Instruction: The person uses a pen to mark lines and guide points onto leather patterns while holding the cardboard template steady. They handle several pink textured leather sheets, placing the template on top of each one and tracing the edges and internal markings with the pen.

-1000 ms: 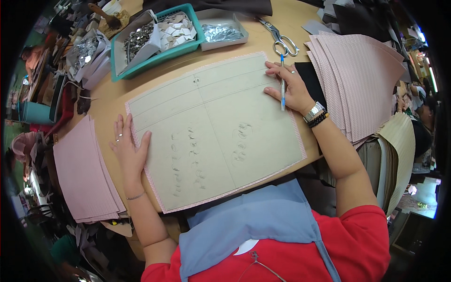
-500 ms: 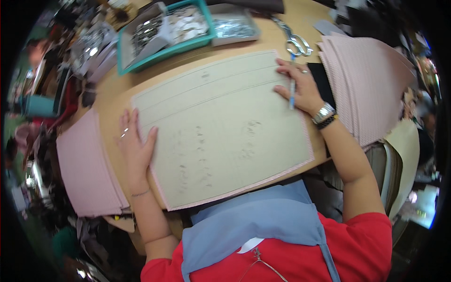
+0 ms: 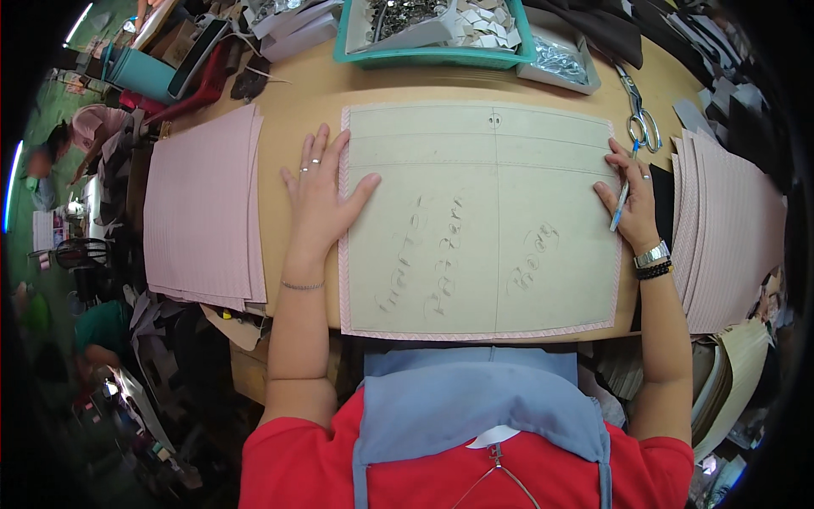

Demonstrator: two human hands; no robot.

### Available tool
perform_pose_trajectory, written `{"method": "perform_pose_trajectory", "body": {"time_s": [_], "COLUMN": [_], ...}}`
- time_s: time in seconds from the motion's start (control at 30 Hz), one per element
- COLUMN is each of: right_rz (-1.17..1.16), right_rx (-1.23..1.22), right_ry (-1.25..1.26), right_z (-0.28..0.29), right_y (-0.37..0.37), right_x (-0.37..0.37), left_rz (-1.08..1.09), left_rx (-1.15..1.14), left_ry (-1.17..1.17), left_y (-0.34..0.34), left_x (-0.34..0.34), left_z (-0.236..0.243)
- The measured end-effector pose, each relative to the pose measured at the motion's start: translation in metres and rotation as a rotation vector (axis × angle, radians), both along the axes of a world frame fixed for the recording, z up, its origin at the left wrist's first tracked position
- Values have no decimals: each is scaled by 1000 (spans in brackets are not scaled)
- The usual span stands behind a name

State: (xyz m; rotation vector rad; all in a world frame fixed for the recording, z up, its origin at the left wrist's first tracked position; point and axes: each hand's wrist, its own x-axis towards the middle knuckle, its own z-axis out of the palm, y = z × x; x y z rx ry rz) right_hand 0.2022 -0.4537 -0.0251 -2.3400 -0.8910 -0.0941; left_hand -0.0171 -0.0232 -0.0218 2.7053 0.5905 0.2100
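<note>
A cream pattern card [image 3: 432,148] with ruled lines and pencilled markings lies over a slightly larger pink patterned sheet [image 3: 343,280]. My left hand [image 3: 326,199] rests at the card's left edge, fingers spread and holding nothing. At the right edge, my right hand [image 3: 632,204] holds a blue-and-clear pen [image 3: 621,205] crosswise to its fingers, fingertips on or beside the card. Steel scissors [image 3: 644,127] lie just above that hand.
Pink sheet stacks lie left [image 3: 199,212] and right [image 3: 725,229] on the wooden table [image 3: 288,102]. At the back are a teal tray [image 3: 432,59] of small parts and a box [image 3: 555,72] of metal pieces. Another person [image 3: 93,127] works at far left.
The view has swung round, so the card now appears straighter and farther right in the picture. Both hands stay at the card's edges, the pen still in the right one.
</note>
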Motion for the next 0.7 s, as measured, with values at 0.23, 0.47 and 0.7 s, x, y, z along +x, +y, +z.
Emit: {"method": "perform_pose_trajectory", "body": {"time_s": [0.23, 0.47, 0.7], "right_rz": [1, 36, 34], "right_rx": [-29, 35, -88], "right_ry": [2, -18, -174], "right_z": [-2, -13, -18], "right_y": [-4, -10, -11], "right_x": [0, 4, 18], "left_rz": [19, 11, -21], "left_rx": [41, 56, 201], "left_ry": [-36, -30, -80], "left_y": [0, -1, 17], "left_x": [-2, 0, 5], "left_z": [-7, -13, -33]}}
